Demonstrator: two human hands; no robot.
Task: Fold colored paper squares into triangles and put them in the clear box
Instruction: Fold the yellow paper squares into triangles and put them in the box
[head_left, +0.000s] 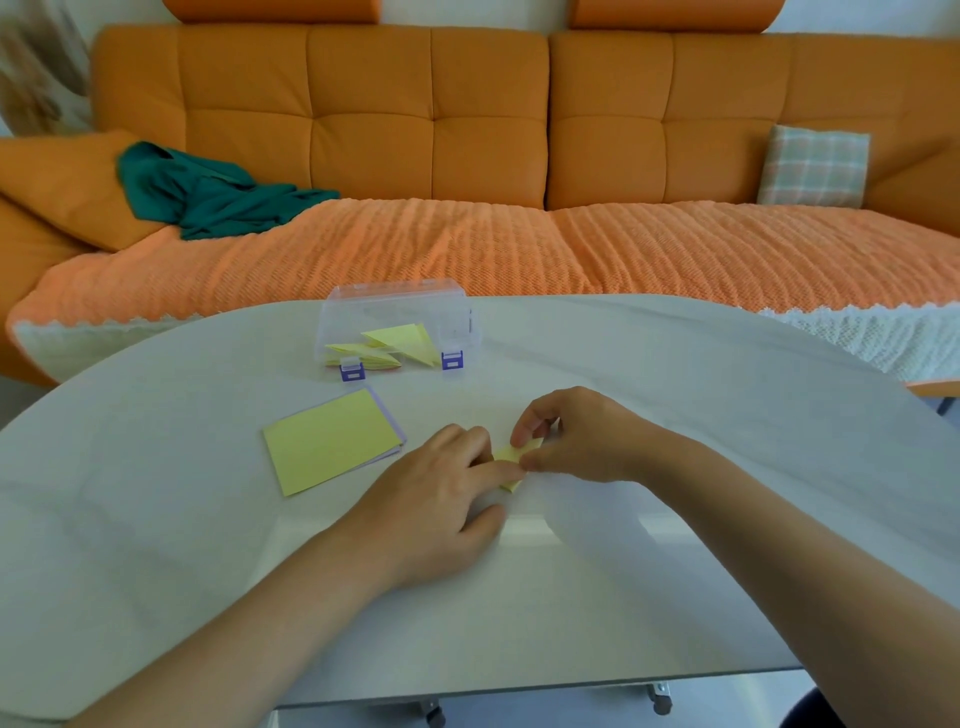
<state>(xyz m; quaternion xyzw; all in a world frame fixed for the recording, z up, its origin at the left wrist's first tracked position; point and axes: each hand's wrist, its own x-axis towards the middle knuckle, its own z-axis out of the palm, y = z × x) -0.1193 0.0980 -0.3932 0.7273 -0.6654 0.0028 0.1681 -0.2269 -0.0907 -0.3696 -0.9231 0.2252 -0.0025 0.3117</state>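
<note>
A small yellow paper piece (508, 455) lies on the white table between my hands, mostly hidden by fingers. My left hand (441, 499) lies over its left part with straight fingers pressing it down. My right hand (576, 434) pinches its right edge between thumb and forefinger. A stack of paper squares (332, 441), yellow on top, lies to the left of my hands. Beyond it stands the clear box (397, 325) with purple latches, holding several folded yellow triangles (400, 340).
The white table (675, 415) curves away at its far edge, with bare surface to the right. Behind it runs an orange sofa (467, 156) with a green cloth (208, 192) and a checked cushion (813, 166).
</note>
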